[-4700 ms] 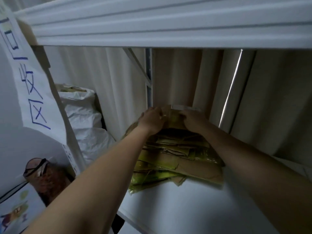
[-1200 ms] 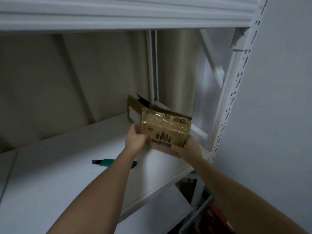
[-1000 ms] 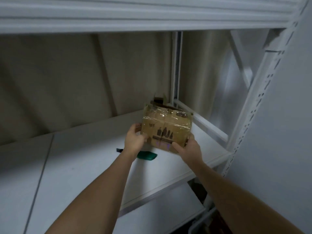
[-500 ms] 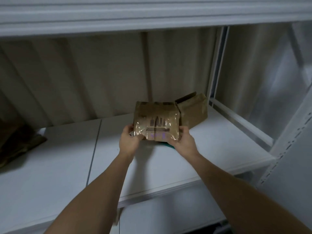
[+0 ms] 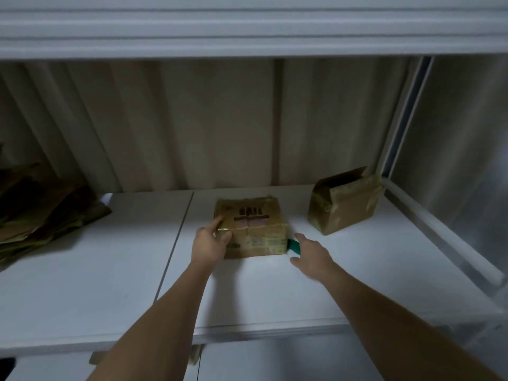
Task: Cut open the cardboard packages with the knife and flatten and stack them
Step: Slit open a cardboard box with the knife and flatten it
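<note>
A taped brown cardboard box [image 5: 250,226] rests on the white shelf [image 5: 110,270], printed side up. My left hand [image 5: 210,244] grips its front left corner. My right hand [image 5: 312,253] is off the box, fingers apart, just right of it. A green knife [image 5: 293,246] lies between the box and my right hand; only a short piece of it shows and my fingertips are at it. A second cardboard box [image 5: 343,207], with an open flap on top, stands at the back right of the shelf. A stack of flattened cardboard [image 5: 41,215] lies at the far left.
Another white shelf [image 5: 247,26] hangs low overhead. A pale corrugated wall [image 5: 192,127] closes the back. A white upright post and rail [image 5: 406,149] bound the right side. A lower shelf shows beneath the front edge.
I have set the taped box down on the shelf. My right hand has let go of it and moved to the green knife. The view has swung left, showing the flattened stack.
</note>
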